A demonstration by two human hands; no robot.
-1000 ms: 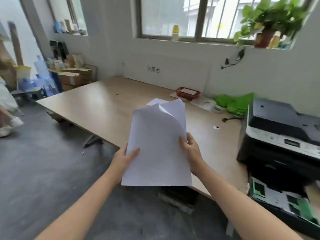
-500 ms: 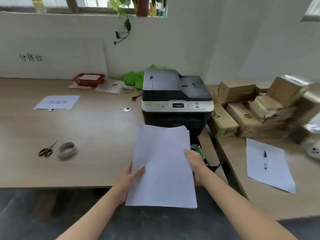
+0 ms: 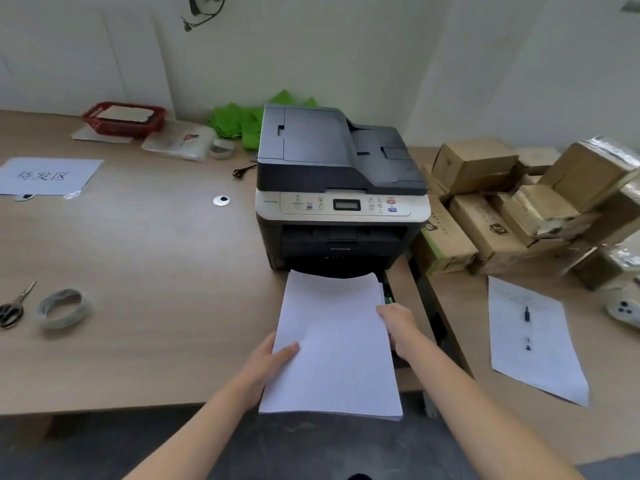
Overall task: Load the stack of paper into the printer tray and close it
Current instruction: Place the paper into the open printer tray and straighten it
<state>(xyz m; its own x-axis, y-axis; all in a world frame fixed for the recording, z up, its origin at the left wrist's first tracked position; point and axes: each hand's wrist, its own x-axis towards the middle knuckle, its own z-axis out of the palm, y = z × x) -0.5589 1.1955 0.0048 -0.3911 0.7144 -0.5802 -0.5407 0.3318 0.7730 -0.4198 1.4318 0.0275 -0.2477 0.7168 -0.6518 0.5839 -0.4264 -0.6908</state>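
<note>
I hold a white stack of paper [image 3: 334,344] flat in front of the black-and-white printer [image 3: 337,188]. My left hand [image 3: 268,358] grips its left edge with the thumb on top. My right hand [image 3: 398,327] grips its right edge. The stack's far edge lies just at the printer's lower front opening. The pulled-out tray [image 3: 388,299] is almost wholly hidden under the paper; only a dark strip with a green part shows at the right.
Cardboard boxes [image 3: 519,202] are piled right of the printer. A printed sheet with a pen [image 3: 535,337] lies on the right table. Scissors [image 3: 12,306] and a tape roll [image 3: 64,308] lie at left, a labelled sheet [image 3: 45,176] and red basket [image 3: 124,117] farther back.
My view has swung from the left of the table onto the printer and come closer. Both hands have carried the paper stack forward to the printer's front opening.
</note>
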